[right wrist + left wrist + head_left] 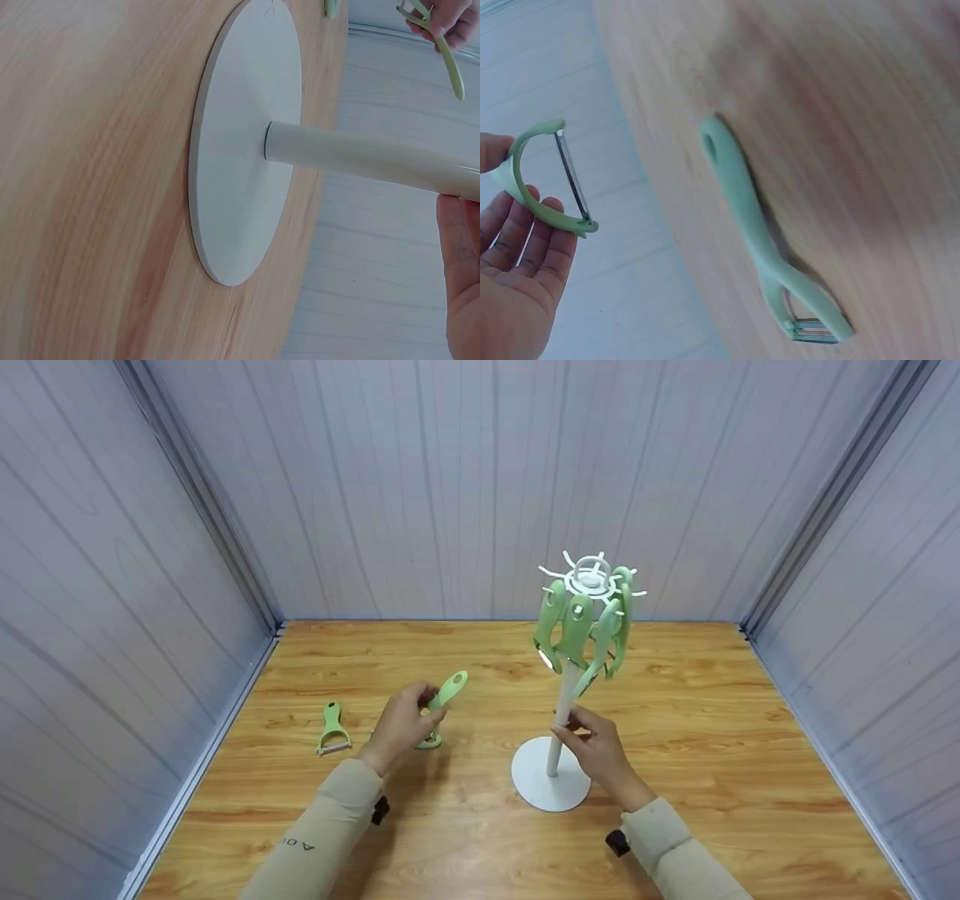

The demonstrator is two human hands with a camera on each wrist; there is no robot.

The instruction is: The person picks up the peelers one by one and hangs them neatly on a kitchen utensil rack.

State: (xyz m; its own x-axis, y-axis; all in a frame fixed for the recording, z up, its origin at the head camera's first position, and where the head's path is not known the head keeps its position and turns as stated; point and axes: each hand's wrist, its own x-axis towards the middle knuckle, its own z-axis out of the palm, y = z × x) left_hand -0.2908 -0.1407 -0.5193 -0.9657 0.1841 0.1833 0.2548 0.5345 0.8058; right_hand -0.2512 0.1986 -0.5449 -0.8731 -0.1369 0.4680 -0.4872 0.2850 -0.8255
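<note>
My left hand (pixel 401 727) holds a light green peeler (pixel 452 688) above the table, its holed handle end tilted up. In the left wrist view, the thumb and fingers pinch the peeler's curved head (pixel 536 208), whose metal blade shows. My right hand (pixel 600 750) grips the white pole (pixel 568 697) of an upright stand, low above its round base (pixel 541 784). At the top, a ring of white hooks (pixel 589 577) bears several green peelers (pixel 576 630) by their handle holes. Another green peeler (pixel 739 199) lies on the table, left of my left hand.
The wooden table (pixel 675 697) is bounded by a pale panelled wall (pixel 450 495) at the back and by walls on both sides. The stand rises right of the table's middle, its hooks pointing outward all round.
</note>
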